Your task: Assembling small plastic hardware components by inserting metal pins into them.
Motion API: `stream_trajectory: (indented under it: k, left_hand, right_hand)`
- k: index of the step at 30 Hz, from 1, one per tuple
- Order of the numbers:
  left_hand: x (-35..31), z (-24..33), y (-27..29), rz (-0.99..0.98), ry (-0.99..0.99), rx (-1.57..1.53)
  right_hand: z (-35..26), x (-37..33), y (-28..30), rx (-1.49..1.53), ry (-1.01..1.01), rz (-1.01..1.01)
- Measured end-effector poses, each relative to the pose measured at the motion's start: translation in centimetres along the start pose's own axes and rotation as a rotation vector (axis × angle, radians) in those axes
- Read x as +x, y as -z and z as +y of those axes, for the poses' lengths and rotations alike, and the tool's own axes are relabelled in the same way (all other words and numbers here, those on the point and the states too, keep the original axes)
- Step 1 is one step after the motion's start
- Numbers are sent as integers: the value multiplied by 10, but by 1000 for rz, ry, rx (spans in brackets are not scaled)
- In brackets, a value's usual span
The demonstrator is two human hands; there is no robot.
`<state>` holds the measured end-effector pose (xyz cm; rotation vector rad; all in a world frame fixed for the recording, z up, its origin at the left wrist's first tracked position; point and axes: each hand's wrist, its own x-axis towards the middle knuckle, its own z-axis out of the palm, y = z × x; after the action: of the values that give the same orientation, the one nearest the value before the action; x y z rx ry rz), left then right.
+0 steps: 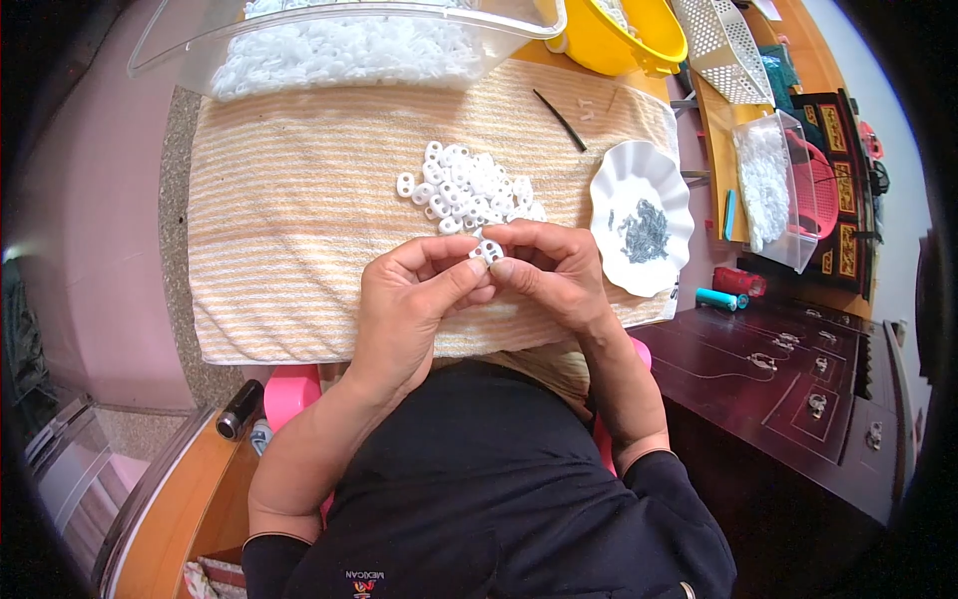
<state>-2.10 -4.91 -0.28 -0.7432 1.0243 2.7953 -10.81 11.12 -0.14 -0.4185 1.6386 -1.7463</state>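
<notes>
Between the fingertips of both hands is a small white oval plastic piece with two holes (487,251). My left hand (414,290) pinches it from the left, thumb and bent fingers closed on its edge. From the other side my right hand (555,272) grips it between thumb and forefinger. Just beyond the fingers lies a loose pile of similar white pieces (464,185) on a striped orange-and-white towel (289,220). To the right of my right hand stands a white scalloped dish (639,165) holding small dark grey bits (647,235), too small to make out.
A clear plastic bin (539,25) full of white pieces stands at the far edge, beside a yellow basin (654,50). A thin black stick (560,120) lies on the towel. Further right are another clear bin (798,245) and a dark wooden cabinet (718,349).
</notes>
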Motion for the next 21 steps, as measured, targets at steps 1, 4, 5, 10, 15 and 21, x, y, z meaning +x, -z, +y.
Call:
stream_trajectory:
  k: [1,4,5,10,15,21]
  left_hand:
    - [0,0,0,1,1,2]
    - [0,-1,0,-1,-3,-5]
    - [0,-1,0,-1,-4,-5]
    - [0,-1,0,5,1,-13]
    - [0,-1,0,7,5,-8]
    - [0,0,1,-3,7,-13]
  right_hand:
    - [1,0,0,14,5,-6]
    - [1,0,0,27,7,-11]
    - [0,0,0,26,5,-10]
    - [2,0,2,26,-4,-18]
    - [2,0,3,31,-11,-22]
    - [-1,-1,1,57,-18,-20]
